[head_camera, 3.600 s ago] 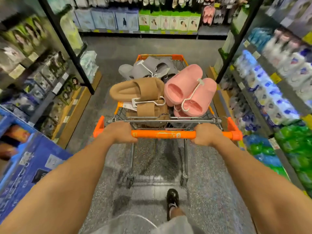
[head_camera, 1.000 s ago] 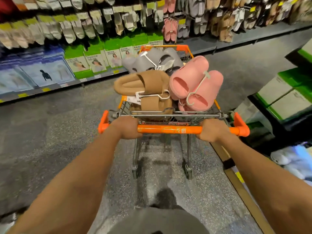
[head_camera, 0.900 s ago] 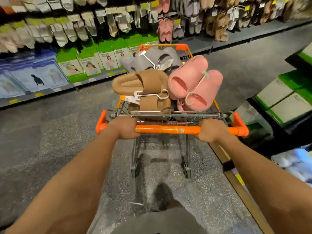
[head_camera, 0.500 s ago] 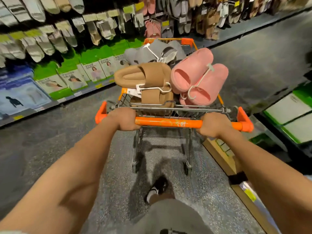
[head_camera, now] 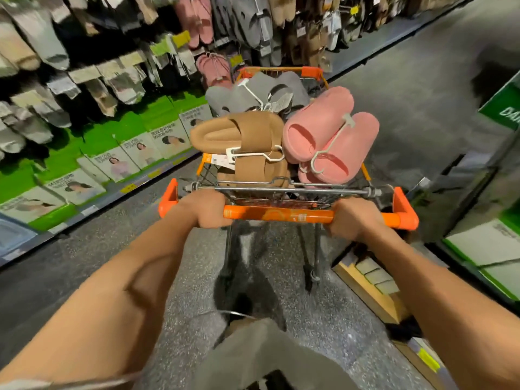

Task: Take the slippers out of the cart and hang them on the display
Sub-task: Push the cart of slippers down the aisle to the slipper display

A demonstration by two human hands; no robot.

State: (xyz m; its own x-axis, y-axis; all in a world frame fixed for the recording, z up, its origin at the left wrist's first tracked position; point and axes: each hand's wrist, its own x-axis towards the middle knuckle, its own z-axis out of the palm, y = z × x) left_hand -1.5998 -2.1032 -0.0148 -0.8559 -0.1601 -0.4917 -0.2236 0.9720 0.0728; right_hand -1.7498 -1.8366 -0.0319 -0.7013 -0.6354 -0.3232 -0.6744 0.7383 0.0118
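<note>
Since half a second ago the cart point(head_camera: 281, 190) has swung further toward the slipper display point(head_camera: 247, 26), whose hanging rows now fill the upper frame and sit larger; the shoe that showed on the floor below is gone from sight.

Both hands are clamped on the orange handle bar point(head_camera: 277, 214), well apart: the left hand point(head_camera: 206, 208) near its left end, the right hand point(head_camera: 353, 219) near its right end, fingers curled round the bar.

All slippers lie heaped in the wire basket, above its rim. The brown slippers point(head_camera: 247, 139) lie nearest on the left, joined by a white plastic hanger point(head_camera: 254, 154) with a paper tag. The pink slippers point(head_camera: 332, 139) rest just beside them on the right, openings toward the camera, on a white hook. The grey slippers point(head_camera: 261, 92) lie behind both, at the far end. All three pairs are thick, rounded, matte and foam-like.

Between cart and display runs bare speckled grey floor point(head_camera: 323, 319). Left, a low shelf holds green-and-white boxes point(head_camera: 112, 153) printed with figures, under blurred hanging goods. Right, a dark rack holds green-edged cartons point(head_camera: 486, 240), with a wooden plinth point(head_camera: 371, 288) at its foot, close beside the cart's right wheels. Grey fabric point(head_camera: 267, 358) fills the bottom centre.
</note>
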